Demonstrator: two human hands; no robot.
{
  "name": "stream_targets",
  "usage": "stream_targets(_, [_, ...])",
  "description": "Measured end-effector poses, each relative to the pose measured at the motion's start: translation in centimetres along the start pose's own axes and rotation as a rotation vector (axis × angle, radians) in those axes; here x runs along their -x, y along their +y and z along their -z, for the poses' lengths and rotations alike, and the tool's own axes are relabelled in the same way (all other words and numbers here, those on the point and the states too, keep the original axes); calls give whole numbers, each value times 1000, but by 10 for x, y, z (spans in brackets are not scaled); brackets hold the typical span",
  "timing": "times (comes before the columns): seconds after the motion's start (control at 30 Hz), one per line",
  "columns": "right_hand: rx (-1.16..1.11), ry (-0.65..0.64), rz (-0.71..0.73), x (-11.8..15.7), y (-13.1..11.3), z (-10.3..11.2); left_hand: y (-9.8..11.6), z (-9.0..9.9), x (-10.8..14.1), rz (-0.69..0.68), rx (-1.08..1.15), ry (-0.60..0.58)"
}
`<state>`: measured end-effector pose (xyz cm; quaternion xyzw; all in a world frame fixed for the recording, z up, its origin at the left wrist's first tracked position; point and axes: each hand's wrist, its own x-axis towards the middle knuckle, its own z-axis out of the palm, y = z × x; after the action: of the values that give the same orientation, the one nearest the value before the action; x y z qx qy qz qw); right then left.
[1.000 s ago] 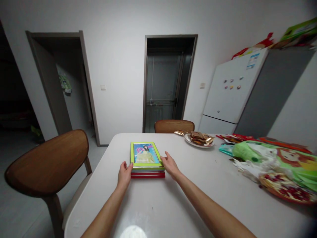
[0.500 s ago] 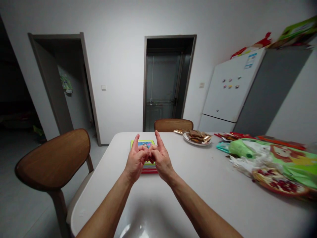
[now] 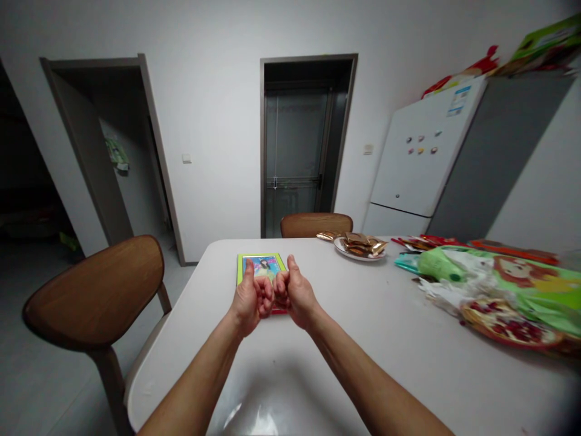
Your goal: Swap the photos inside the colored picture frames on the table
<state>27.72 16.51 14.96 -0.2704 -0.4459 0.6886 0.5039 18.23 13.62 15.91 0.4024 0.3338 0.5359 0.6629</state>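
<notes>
My left hand [image 3: 252, 300] and my right hand [image 3: 295, 293] are raised above the white table [image 3: 354, 339], side by side with their knuckles close together. Both have the fingers curled into a fist and the thumb pointing up. Nothing shows inside either one. Behind them lies a green-framed picture item [image 3: 260, 264] with a figure on a blue ground, partly hidden by my hands. A red edge of something shows just below it.
A plate [image 3: 363, 257] of gold-wrapped packets stands at the back right. Further right lie a green bag [image 3: 485, 272], crumpled white plastic and a dish of red pieces [image 3: 512, 327]. Wooden chairs [image 3: 100, 290] stand left and behind; a fridge [image 3: 422, 151] is back right.
The extended index fingers have folded in and the thumbs now point up. My hands have parted slightly from their interlocked pose. The view has shifted a little.
</notes>
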Motion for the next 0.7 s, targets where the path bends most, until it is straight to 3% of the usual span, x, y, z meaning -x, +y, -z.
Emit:
stream_targets(0.27, [269, 49, -32, -8, 19, -2, -13, 19, -1, 64, 23, 88])
stream_targets(0.33, [485, 111, 70, -17, 27, 2, -20, 27, -4, 90, 40, 151])
stream_targets(0.43, [949, 231, 366, -34, 41, 14, -35, 42, -8, 117, 63, 232])
stream_targets(0.5, [1266, 245, 493, -45, 50, 23, -48, 52, -10, 131, 90, 288])
stream_targets(0.6, [1601, 149, 443, -57, 62, 32, -68, 68, -11, 144, 139, 360])
stream_targets(0.7, [1731, 45, 407, -58, 69, 32, -84, 77, -14, 141, 190, 413])
